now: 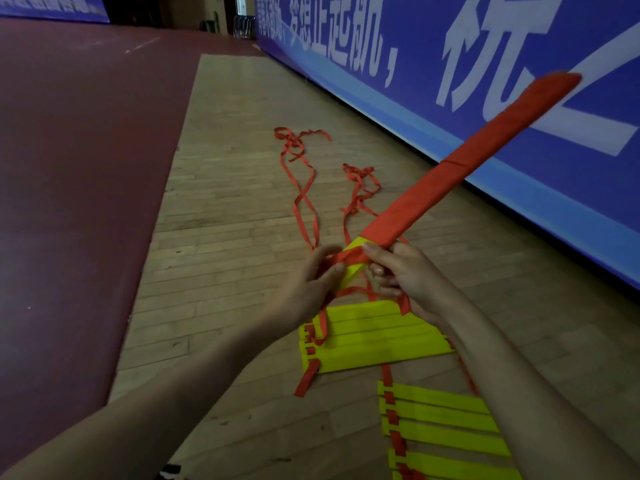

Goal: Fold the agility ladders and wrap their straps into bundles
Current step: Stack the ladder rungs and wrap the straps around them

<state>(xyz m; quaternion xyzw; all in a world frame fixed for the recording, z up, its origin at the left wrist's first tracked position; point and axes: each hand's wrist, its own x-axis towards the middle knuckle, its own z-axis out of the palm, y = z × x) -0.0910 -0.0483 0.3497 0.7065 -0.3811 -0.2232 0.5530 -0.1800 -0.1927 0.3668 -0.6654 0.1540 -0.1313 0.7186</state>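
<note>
Head view: bundle (450, 174) held up above floor rungs (374, 337).
Left hand (308, 285): pinches strap (349, 258) at bundle's bare end.
Right hand (405, 275): grips bundle there.
Handling: likely light, stiff; strap floppy; hold near bare end.

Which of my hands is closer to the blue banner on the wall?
Right. The right hand holds the red-wrapped bundle on the side toward the blue banner; the left hand pinches the strap farther from it.
</note>
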